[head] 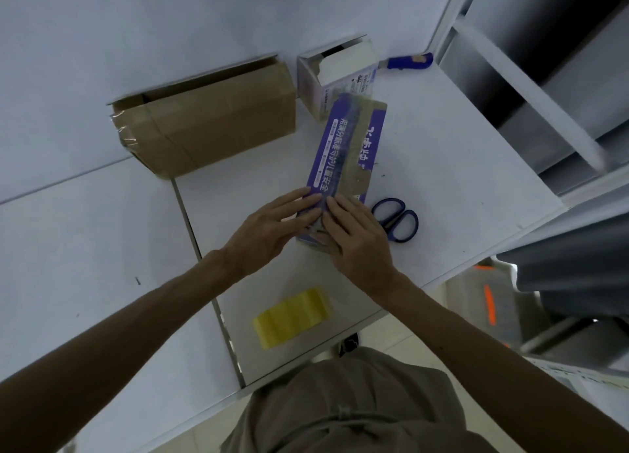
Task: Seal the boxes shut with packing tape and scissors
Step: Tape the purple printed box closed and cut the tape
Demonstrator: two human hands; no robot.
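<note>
I am pressing both hands flat on the near end of the purple box [347, 139], which is lying on the white worktop [442, 153] directly in front of me. Its long axis is pointing away from me and leaning slightly right at the far end, so the rest of its length is lying straight ahead of my fingers [299, 198]. My left hand [269, 227] is covering the left side and my right hand [357, 241] the right. All the fingers are straight, nearly meeting over the centre line and gripping nothing.

The box is glossy printed card, torn along its right side to bare brown board. A dull strip down the middle is probably tape, though blur is making that hard to confirm.

The blue-handled scissors [396, 219] are lying just beside my right hand. The translucent yellow tape roll [292, 318] is sitting nearer me, between my forearms. The brown box [211, 122], matte corrugated board with crinkled film at one end, is standing well apart to the left.
</note>
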